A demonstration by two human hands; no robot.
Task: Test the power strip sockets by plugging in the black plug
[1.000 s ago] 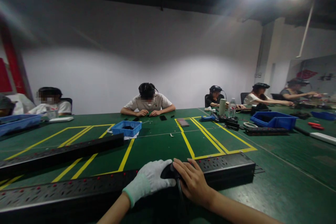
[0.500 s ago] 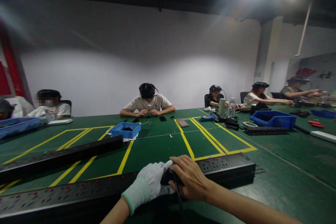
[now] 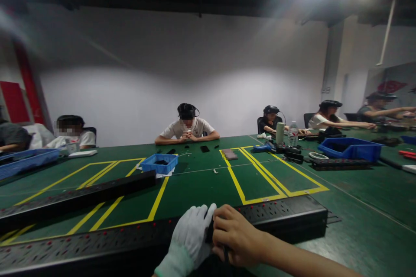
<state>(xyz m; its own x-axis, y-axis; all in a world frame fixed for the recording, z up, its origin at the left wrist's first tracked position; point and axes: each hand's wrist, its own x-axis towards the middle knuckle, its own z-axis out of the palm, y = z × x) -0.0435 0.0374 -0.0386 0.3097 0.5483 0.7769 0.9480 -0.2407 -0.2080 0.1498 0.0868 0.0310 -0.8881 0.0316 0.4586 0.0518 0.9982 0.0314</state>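
Observation:
In front of me lies a long black power strip [image 3: 130, 236] with rows of sockets and small red switches. My left hand [image 3: 192, 231], in a white glove with a mint cuff, is at its near side, with its fingers closed around a dark piece mostly hidden between my hands. My bare right hand [image 3: 236, 234] presses against the left, its fingers curled in. A black cable [image 3: 225, 253] comes out below the right fingers. What the cable joins is covered by my hands.
A second black power strip [image 3: 107, 192] lies beyond, on the left. A small blue bin [image 3: 159, 169] stands mid-table, a larger blue bin [image 3: 351, 150] at right near a bottle [image 3: 293, 134]. Yellow tape [image 3: 238, 184] marks the green table. Several co-workers sit around it.
My right hand has curled its fingers in tighter and lowered slightly. My left glove has turned more upright. The view has shifted a little; the co-worker opposite has brought both hands together near the chin.

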